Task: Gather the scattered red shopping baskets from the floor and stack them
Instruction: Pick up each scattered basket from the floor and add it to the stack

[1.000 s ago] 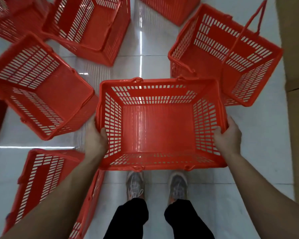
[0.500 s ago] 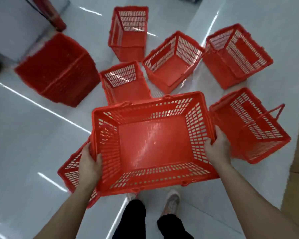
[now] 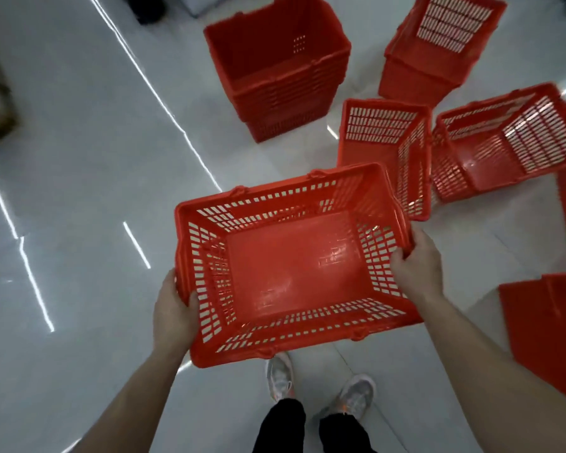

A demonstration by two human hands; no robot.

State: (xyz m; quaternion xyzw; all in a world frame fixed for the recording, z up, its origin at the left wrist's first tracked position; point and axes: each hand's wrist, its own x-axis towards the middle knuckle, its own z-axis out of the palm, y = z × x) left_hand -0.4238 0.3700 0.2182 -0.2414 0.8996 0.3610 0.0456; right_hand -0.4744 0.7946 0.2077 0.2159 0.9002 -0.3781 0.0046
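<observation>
Bright, cool, even light from overhead; the glossy floor (image 3: 89, 165) throws back long white streaks of glare, and shadows are faint and soft. The held basket (image 3: 294, 269) is fairly sharp with a dull sheen on its base, while the stacked baskets (image 3: 275, 70) and the loose baskets (image 3: 510, 148) at the right smear with blur. Wide-angle bending stretches the edges, and the top-left corner is dim and mushy.
</observation>
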